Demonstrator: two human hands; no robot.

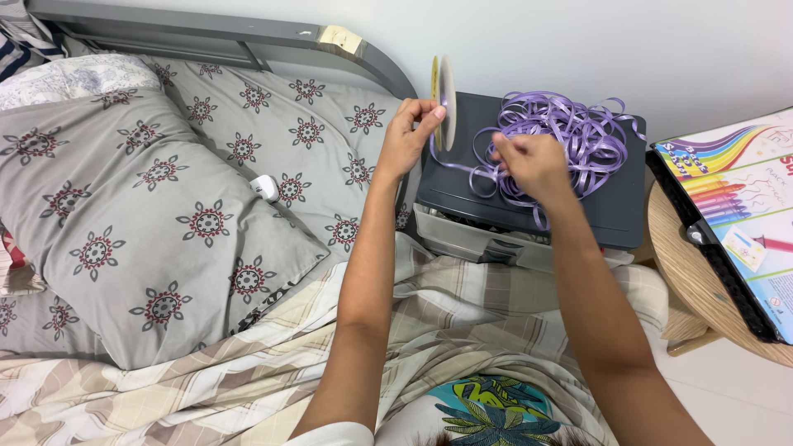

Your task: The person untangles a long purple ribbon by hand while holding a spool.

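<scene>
Here, wound purple ribbon (552, 132) by hand at a bedside drawer unit (615, 206).
Gripped an empty ribbon spool (445, 101) upright and edge-on in the left hand (406, 139), fingers closed on its rim, just off the unit's left edge; pinched one strand in the right hand (533, 165), fingers closed, above the lid's middle. Left the loose tangle heaped toward the lid's back edge. Lay beside patterned grey pillows (157, 215), a checked blanket (248, 372) below.
</scene>
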